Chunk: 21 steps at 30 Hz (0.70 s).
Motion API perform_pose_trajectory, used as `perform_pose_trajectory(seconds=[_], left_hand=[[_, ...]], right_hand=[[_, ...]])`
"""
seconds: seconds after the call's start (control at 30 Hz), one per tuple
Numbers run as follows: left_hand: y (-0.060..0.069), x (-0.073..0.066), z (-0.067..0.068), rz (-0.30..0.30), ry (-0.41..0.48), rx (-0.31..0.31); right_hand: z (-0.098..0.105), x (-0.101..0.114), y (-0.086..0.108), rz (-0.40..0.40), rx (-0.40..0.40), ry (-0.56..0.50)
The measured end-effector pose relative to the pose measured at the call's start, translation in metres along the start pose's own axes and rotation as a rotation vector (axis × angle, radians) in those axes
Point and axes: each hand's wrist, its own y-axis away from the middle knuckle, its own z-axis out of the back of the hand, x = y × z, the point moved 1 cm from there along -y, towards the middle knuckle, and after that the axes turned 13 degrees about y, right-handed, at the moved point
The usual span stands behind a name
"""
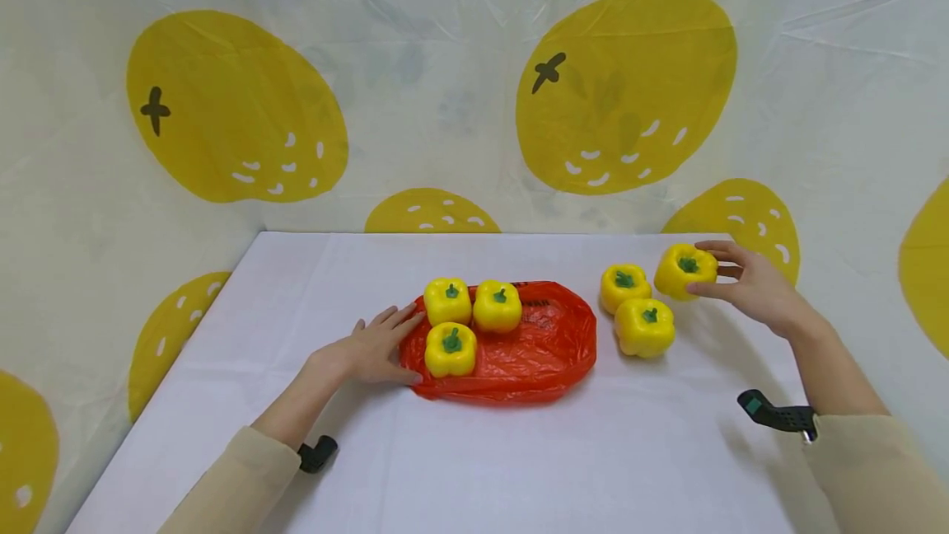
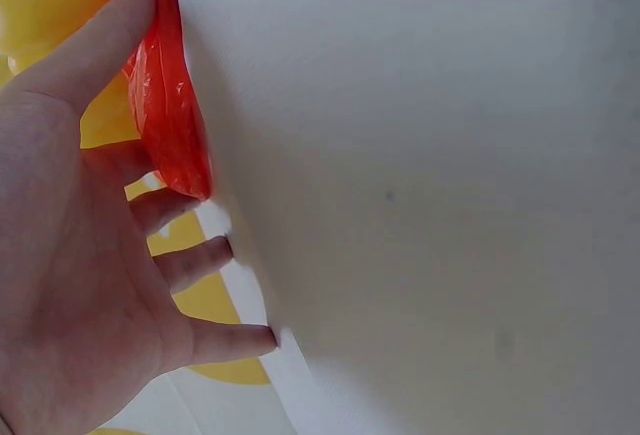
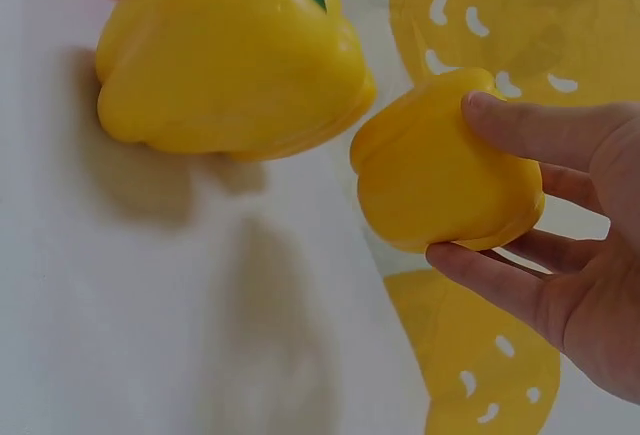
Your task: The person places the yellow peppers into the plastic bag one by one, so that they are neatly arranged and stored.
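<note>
In the head view my right hand (image 1: 756,283) holds a yellow bell pepper (image 1: 678,274) with a green stem between thumb and fingers, at the table's far right. The right wrist view shows the thumb and fingers pinching this pepper (image 3: 445,165) from opposite sides. Two more yellow bell peppers (image 1: 645,328) stand just left of it. My left hand (image 1: 374,348), fingers spread, touches the left edge of a red plastic bag (image 1: 544,348). On the bag's left part sit three yellow bell peppers (image 1: 451,350). Close up, the left thumb and fingers rest against the bag's edge (image 2: 172,125).
A white cloth covers the table (image 1: 482,468). Behind and beside it hangs a pale curtain (image 1: 437,89) printed with large yellow fruit shapes. Each wrist carries a black camera mount (image 1: 778,416).
</note>
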Motion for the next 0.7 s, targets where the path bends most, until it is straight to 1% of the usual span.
perform_pose_trajectory(seconds=[0.13, 0.47, 0.7], left_hand=[[0.0, 0.0, 0.001, 0.005, -0.005, -0.001], [0.001, 0.0, 0.0, 0.005, -0.014, 0.003], [0.002, -0.001, 0.001, 0.004, -0.006, 0.007]], right_hand=[[0.004, 0.009, 0.001, -0.001, -0.019, -0.022], [0.01, 0.044, 0.007, -0.005, -0.039, -0.002], [0.008, 0.068, 0.012, 0.039, -0.071, 0.03]])
